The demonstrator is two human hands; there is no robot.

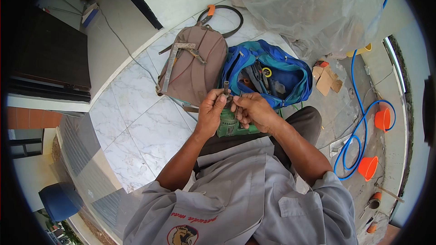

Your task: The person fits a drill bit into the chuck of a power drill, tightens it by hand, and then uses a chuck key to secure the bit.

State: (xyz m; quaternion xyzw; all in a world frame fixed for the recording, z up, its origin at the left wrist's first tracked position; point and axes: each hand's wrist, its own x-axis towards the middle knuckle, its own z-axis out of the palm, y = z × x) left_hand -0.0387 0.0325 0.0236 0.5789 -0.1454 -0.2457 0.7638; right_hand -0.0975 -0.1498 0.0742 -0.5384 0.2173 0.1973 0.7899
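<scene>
Near the middle of the view my left hand (pixel 211 111) is closed, its thumb and fingers pinching a small metal part (pixel 226 88) that points up. Close beside it on the right, my right hand (pixel 256 110) has its fingers curled round a thin, dark metal piece; its exact shape is too small to tell. A green power tool (pixel 230 127) lies just below both hands, in front of my lap, partly covered by them. Beyond the hands an open blue bag (pixel 295 78) holds tools and a yellow ring-shaped item (pixel 267 72).
A brown backpack (pixel 204 59) with a metal square (pixel 170 69) on it lies at the upper left. Plastic sheeting (pixel 313 9) covers something at the back. On the right are a blue hose (pixel 360 104), orange buckets (pixel 382 119) and cardboard (pixel 324 80).
</scene>
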